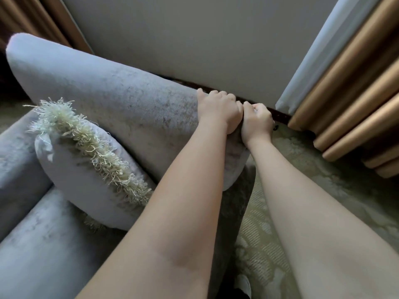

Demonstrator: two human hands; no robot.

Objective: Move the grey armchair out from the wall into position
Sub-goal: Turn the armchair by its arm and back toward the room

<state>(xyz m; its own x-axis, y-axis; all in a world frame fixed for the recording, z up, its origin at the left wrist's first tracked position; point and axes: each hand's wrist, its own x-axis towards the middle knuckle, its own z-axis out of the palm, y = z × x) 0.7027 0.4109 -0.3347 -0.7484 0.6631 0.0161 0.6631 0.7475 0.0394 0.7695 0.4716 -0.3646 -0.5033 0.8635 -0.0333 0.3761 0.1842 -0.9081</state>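
The grey armchair (112,100) fills the left half of the view, its padded backrest running from upper left down to the centre, close to the pale wall (194,39). My left hand (218,110) grips the top right corner of the backrest, fingers curled over its edge. My right hand (257,121) is clamped on the same corner right beside it, the two hands touching. Both forearms stretch forward from the bottom of the view.
A grey cushion with a cream fringe (86,156) leans against the backrest on the seat. Gold curtain folds (349,100) hang at the right, reaching the floor. A dark skirting strip (278,114) runs along the wall base. Patterned pale-green carpet (302,180) covers the floor at right.
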